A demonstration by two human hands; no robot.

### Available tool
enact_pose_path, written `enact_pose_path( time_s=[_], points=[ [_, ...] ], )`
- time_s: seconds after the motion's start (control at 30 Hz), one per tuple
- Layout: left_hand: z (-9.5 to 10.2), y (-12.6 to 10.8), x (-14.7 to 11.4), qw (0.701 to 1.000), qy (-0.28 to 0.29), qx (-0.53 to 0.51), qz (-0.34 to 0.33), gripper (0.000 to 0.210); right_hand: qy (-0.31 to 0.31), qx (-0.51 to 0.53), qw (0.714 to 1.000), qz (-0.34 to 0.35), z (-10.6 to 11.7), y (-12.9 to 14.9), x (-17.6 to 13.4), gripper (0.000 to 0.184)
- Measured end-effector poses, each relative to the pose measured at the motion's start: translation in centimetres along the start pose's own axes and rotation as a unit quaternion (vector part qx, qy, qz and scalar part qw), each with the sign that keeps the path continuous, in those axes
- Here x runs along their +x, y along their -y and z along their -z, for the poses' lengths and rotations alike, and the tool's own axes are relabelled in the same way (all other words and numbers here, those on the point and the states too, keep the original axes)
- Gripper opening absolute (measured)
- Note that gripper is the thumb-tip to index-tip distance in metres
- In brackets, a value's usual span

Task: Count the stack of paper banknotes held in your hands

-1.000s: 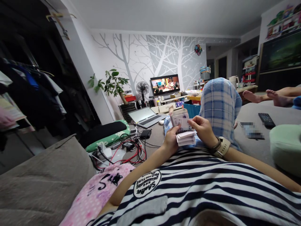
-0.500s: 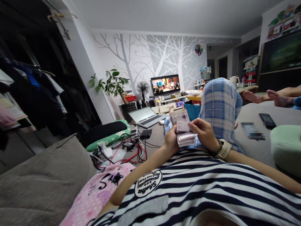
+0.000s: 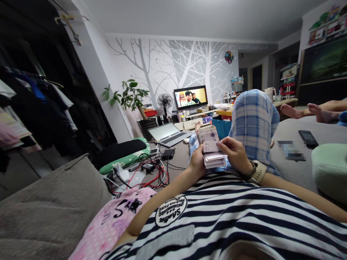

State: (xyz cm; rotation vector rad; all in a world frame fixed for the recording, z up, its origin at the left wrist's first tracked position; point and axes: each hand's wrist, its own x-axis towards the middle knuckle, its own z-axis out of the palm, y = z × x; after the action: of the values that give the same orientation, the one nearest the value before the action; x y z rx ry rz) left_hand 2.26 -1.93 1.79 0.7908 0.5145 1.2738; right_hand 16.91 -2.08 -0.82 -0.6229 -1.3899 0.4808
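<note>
Counting banknotes, mid-count by the look of it: stack of banknotes [image 3: 210,146] held upright just above the lap, in front of the raised plaid knee [image 3: 253,119], near frame centre. Left hand [image 3: 197,162] at 9 o'clock of the stack, grip closed around its lower left edge, thumb on the front face. Right hand [image 3: 235,153] at 3 o'clock, grip pinched on the top note, fingertips [image 3: 220,143] pressing it and folding it down toward the bent-over notes at 6 o'clock. Next move likely calls for a clean peel of one single note without dragging the one beneath, left grip kept firm so the stack does not fan or slip. Both forearms bent in over the striped shirt [image 3: 230,213], wrists close together, right wrist with watch [image 3: 258,170] and bracelet. Reclining on a grey sofa [image 3: 48,209]. Laptop [image 3: 169,134] at 10 o'clock of the stack, tangle of cables [image 3: 146,173] at 8 o'clock, TV [image 3: 190,97] at 12 o'clock on the far wall. Remote [image 3: 307,138] at 3 o'clock, well apart, on the cushion; another person's bare feet [image 3: 306,110] beyond it.
</note>
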Motion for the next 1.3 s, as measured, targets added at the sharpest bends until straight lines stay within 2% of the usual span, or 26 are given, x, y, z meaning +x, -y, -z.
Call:
enact_pose_path(
  time_s=[0.43, 0.73, 1.13, 1.3],
  points=[
    [-0.11, -0.1, -0.3, 0.999, -0.004, 0.03, -0.02, 0.038, 0.007, 0.01, 1.0, -0.013, 0.0, 0.31, -0.06, 0.059],
    [-0.1, -0.05, -0.1, 1.0, 0.002, 0.014, -0.004, 0.032, 0.007, 0.003, 1.0, -0.007, -0.08, 0.24, -0.14, 0.06],
    [0.05, -0.04, -0.04, 1.0, 0.006, 0.017, -0.017, 0.035, 0.006, 0.001, 1.0, -0.01, -0.09, 0.28, -0.11, 0.061],
    [-0.31, -0.2, -0.37, 1.0, -0.014, 0.019, -0.009, 0.035, 0.003, 0.0, 1.0, -0.011, 0.02, 0.37, -0.09, 0.06]
  ],
)
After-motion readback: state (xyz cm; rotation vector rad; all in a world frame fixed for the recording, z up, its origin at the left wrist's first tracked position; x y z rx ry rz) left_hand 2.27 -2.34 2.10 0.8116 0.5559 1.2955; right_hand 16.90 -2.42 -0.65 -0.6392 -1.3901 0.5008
